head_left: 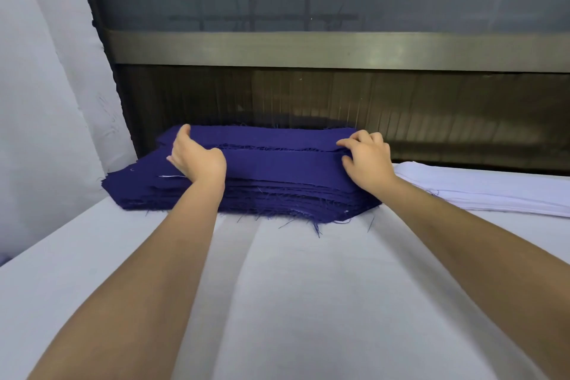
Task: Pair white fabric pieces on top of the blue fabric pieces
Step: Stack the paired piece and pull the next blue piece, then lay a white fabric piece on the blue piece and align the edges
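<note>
- blue fabric pieces (277, 170): thick stack at the far edge of the desk (308, 287), left of centre. Soft and limp, each probably light; frayed edges likely cling.
- white fabric pieces (493, 194): flatter stack at the far right edge, just beside the blue.
- left hand (197, 160), right hand (367, 157): each grip is curled on one short end of the top blue layers. Holding both ends looks best.

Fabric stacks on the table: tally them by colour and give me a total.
Blue fabric stack: 1
White fabric stack: 1
Total: 2 stacks. The pieces inside each stack are layered too tightly to count.
</note>
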The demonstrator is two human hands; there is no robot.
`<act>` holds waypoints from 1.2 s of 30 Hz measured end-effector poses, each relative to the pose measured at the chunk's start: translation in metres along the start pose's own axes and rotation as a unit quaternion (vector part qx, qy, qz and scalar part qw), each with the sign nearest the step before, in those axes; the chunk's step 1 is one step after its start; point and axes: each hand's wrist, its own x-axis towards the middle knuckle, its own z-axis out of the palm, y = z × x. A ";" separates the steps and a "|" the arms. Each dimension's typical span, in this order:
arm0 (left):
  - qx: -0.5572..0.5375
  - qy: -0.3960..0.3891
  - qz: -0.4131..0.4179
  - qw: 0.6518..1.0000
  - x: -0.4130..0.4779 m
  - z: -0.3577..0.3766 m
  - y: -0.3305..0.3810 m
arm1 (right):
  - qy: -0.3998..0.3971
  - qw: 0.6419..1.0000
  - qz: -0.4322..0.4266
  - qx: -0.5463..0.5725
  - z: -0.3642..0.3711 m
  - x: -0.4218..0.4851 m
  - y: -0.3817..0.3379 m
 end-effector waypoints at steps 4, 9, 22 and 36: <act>0.120 -0.092 0.065 0.986 -0.002 -0.002 0.000 | -0.025 0.998 -0.029 -0.059 0.004 0.013 -0.009; 0.215 -0.215 0.108 0.947 -0.004 0.004 0.009 | -0.023 0.993 -0.058 -0.096 0.007 0.026 -0.014; 0.249 -0.295 0.237 0.892 -0.008 0.023 0.010 | 0.016 1.000 -0.020 0.013 0.007 0.038 -0.015; 0.258 -0.328 0.286 0.862 -0.007 0.022 0.005 | 0.072 0.942 0.030 0.325 0.003 0.041 -0.023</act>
